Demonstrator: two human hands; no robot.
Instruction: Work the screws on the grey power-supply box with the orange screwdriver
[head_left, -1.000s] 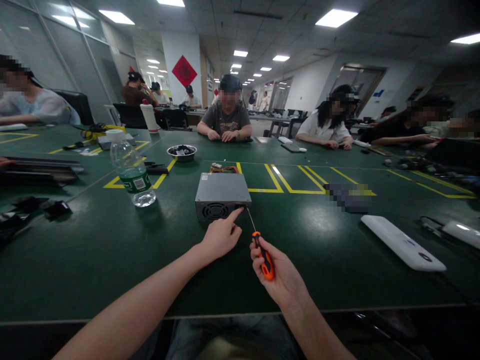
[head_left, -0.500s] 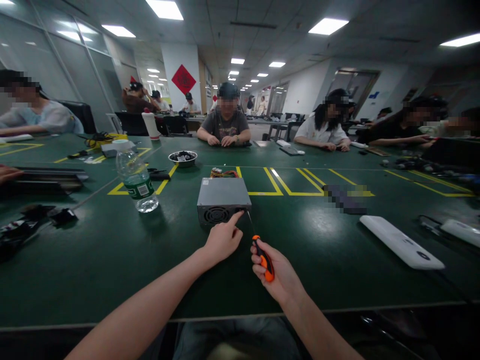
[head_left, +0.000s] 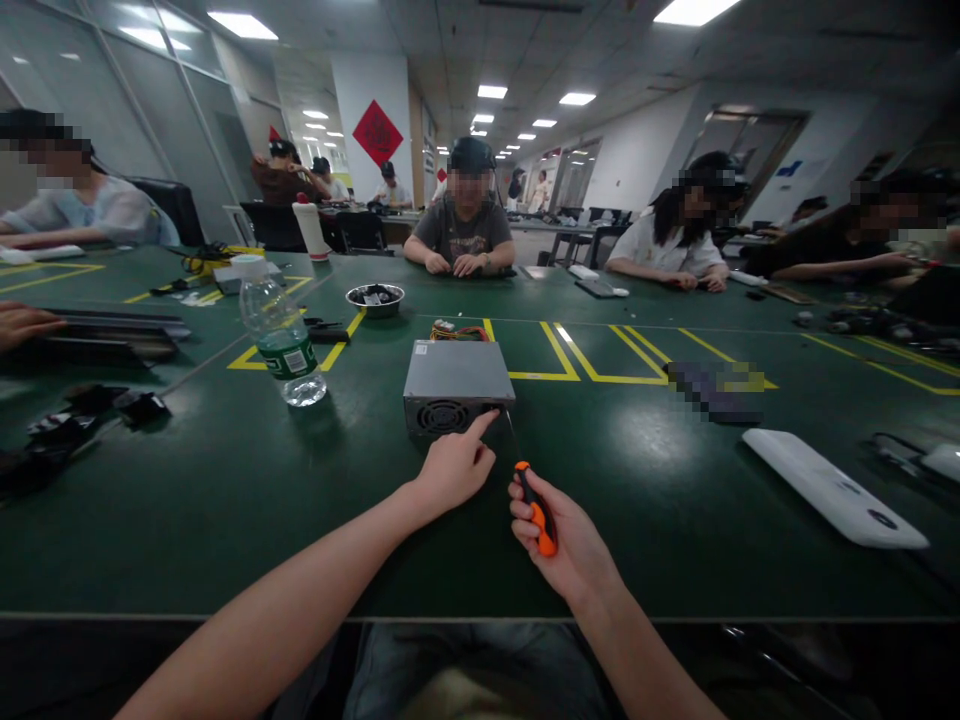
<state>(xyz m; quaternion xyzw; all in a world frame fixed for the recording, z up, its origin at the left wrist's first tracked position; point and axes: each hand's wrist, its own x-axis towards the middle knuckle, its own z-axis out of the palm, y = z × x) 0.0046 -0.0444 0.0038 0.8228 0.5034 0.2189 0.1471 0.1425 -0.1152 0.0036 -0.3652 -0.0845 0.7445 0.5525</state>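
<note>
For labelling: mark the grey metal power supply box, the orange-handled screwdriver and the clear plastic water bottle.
grey metal power supply box [head_left: 456,370], head view, top panel.
orange-handled screwdriver [head_left: 541,520], head view, handle in the right hand.
clear plastic water bottle [head_left: 281,330], head view, body above the label.

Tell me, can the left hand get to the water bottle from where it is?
Probably yes: the left hand points at the grey box, and only bare table lies toward the water bottle.
</note>
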